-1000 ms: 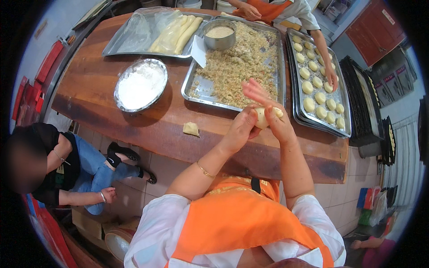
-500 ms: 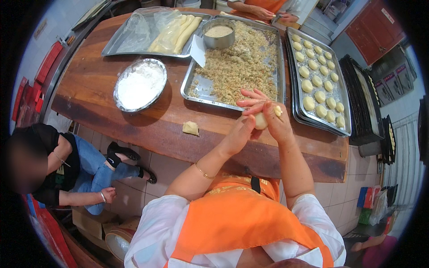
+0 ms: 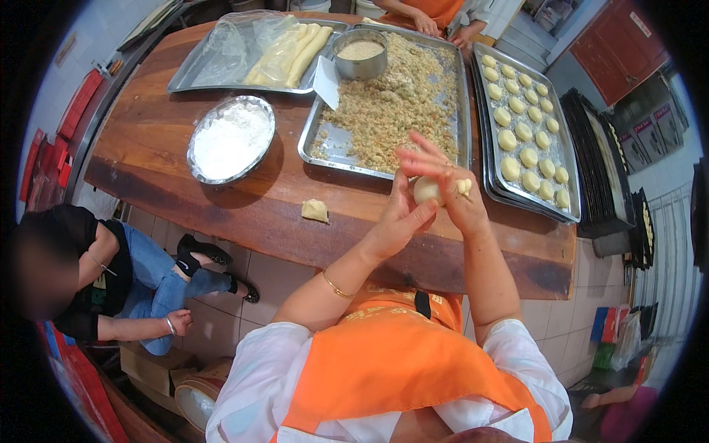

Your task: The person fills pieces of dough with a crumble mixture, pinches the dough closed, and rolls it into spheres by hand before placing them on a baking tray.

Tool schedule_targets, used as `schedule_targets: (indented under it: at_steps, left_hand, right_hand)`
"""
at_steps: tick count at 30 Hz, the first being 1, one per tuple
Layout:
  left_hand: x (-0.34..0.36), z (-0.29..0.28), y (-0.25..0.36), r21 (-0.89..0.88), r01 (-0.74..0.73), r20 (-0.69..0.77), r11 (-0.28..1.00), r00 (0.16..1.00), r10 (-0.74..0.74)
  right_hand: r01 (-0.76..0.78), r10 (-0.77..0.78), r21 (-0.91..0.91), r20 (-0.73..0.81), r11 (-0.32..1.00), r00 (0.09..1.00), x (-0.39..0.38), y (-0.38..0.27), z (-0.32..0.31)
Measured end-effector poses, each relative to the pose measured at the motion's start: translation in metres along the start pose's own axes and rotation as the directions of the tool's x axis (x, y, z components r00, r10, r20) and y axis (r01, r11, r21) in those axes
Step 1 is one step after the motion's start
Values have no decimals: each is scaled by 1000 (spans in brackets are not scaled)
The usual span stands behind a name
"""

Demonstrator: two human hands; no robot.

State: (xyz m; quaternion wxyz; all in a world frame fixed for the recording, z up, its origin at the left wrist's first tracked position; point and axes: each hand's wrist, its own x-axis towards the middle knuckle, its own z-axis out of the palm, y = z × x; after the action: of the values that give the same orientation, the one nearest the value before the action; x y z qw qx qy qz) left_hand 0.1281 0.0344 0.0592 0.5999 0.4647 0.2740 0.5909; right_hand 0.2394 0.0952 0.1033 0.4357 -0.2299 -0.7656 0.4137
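Note:
A pale, smooth dough ball [image 3: 427, 190] sits between my two hands, above the near edge of the table. My left hand [image 3: 401, 215] cups it from the left and below, thumb across its lower side. My right hand [image 3: 459, 201] curves round its right side and top, its blurred fingers reaching over toward the left. A small yellowish bit of dough [image 3: 464, 186] sticks out at my right hand. To the left, a small flattened dough piece [image 3: 315, 210] lies on the wooden table [image 3: 288, 196]. The ball's underside is hidden by my fingers.
Ahead is a tray of crumbly filling [image 3: 391, 133] with a round metal container [image 3: 360, 63] and a white scraper [image 3: 326, 83]. A flour bowl [image 3: 232, 140], dough strips [image 3: 299, 57] and a tray of dough balls [image 3: 526, 151] surround it. Other people are at left and far side.
My hands have shifted slightly round the dough ball, which shows more between them. My right fingers have lifted a little. The co-worker's hands at the far side have moved lower.

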Motion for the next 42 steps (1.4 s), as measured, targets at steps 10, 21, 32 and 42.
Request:
schedule_targets:
  at_steps: [10,21,32,42]
  left_hand:
    - [-4,18,1,-61,-76,-187,995,980,64]
    - [-6,10,6,-120,-44,-61,992,997,37]
    - [-5,14,2,-150,-127,-66,980,991,118]
    - [1,-4,-4,-557,-14,-82,830,996,-38]
  right_hand:
    - [-26,25,5,174,1000,984,3,-6,-16]
    - [18,-25,59,124,998,992,-1,-5,-15]
    - [-13,7,50,122,999,992,5,-9,-18]
    - [-279,324,-480,13,832,946,10,-42,-37]
